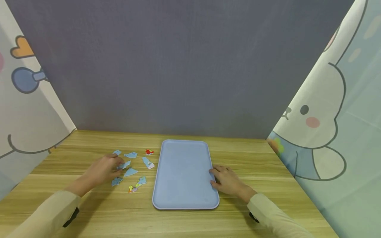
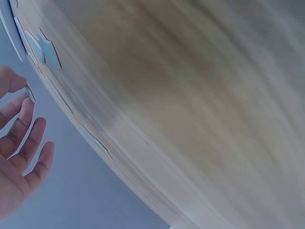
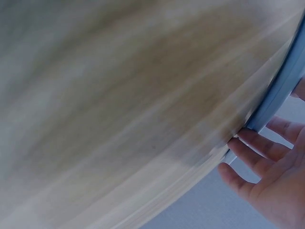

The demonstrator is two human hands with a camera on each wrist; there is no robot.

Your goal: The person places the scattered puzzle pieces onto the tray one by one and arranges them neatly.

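Observation:
My left hand (image 1: 105,168) pinches a light-blue puzzle piece (image 1: 124,165) between thumb and fingertip; in the left wrist view the hand (image 2: 21,148) holds the small piece (image 2: 30,92) above the table. Around it lie several irregular pieces: a blue one (image 1: 131,172) to its right, a dark-marked one (image 1: 117,181) below, a red one (image 1: 149,152) and a colourful pair (image 1: 137,185). The right hand (image 1: 227,181) rests at the right edge of the light-blue tray (image 1: 185,175); its fingers touch the rim in the right wrist view, where the hand (image 3: 276,167) shows palm side.
The wooden table (image 1: 119,218) runs back to a dark grey panel (image 1: 178,66). Cartoon-print curtains (image 1: 324,125) stand at both sides. The tray lies between the pieces and the right hand.

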